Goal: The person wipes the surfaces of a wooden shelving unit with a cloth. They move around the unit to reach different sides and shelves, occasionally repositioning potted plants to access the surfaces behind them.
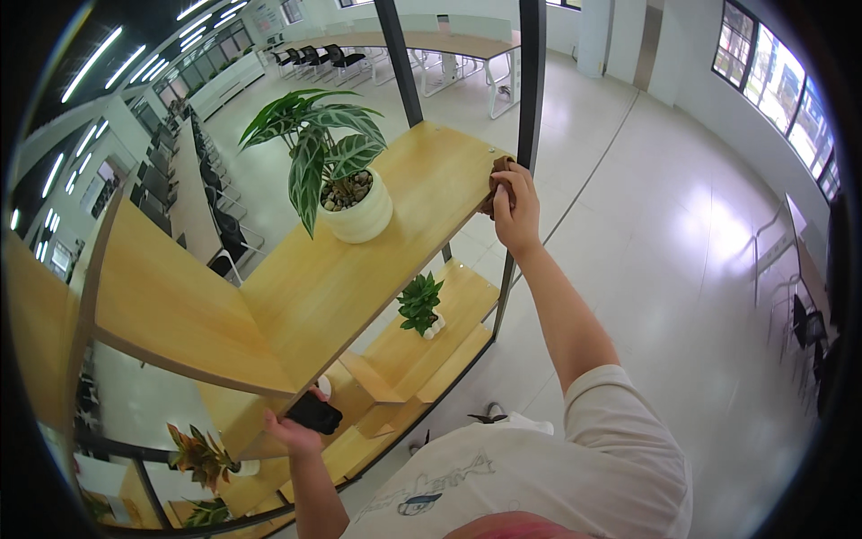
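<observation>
My right hand [518, 212] grips a folded brown cloth [502, 182] against the right front corner of the upper wooden shelf board [404, 195], close to the black metal upright. Low on the left, my left hand [296, 434] holds a black object [315, 412], perhaps a phone, just below the board's front edge; its fingers are partly hidden. On the upper board stands a white ribbed pot [360, 212] with stones and a plant of dark, pale-veined leaves [347, 145]. A small green plant [421, 303] in a white pot sits on a lower board.
Black metal uprights [532, 81] frame the shelf. An angled wooden panel [168, 269] joins the board at the left. Below it are a red-leaved plant [199, 455] and more boards. Desks and chairs [343, 57] stand behind; another table and chairs [811, 323] are at the far right.
</observation>
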Tool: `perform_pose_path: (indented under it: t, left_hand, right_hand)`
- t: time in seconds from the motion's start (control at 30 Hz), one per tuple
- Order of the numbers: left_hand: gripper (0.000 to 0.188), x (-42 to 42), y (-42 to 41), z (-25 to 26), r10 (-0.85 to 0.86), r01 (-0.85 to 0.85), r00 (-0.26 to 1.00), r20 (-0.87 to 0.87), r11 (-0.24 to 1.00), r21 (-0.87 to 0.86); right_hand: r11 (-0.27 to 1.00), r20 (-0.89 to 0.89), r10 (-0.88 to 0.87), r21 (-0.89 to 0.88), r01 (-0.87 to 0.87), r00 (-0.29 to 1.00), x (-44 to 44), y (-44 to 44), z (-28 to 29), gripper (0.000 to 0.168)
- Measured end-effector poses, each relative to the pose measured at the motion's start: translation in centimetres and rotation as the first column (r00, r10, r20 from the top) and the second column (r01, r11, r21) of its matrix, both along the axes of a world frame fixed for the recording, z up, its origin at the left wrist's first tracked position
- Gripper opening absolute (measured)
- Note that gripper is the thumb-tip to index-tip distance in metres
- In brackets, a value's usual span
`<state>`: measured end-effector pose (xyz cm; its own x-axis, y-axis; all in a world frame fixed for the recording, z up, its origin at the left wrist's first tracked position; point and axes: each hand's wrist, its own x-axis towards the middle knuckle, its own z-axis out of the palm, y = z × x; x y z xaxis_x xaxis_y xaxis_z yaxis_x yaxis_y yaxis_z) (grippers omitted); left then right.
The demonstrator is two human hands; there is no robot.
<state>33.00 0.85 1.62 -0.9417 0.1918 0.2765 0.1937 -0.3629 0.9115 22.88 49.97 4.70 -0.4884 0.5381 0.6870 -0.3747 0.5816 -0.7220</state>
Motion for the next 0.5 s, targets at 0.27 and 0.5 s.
perform_pose_path:
  t: [0.27, 0.5]
  left_hand:
    - [0.076, 1.1, 1.0, 0.8, 0.117, -0.122, 0.991, 0.062, 0.990, 0.073]
    - [0.074, 1.7, 2.7, 1.1, 0.230, -0.274, 0.951, 0.205, 0.936, 0.221]
  right_hand:
    - [0.998, -0.022, 0.043, 0.053, -0.042, 0.999, 0.1, 0.5, -1.2, 0.018]
    - [0.987, -0.059, 0.158, 0.030, -0.156, 0.986, -0.1, 1.4, -1.8, 0.022]
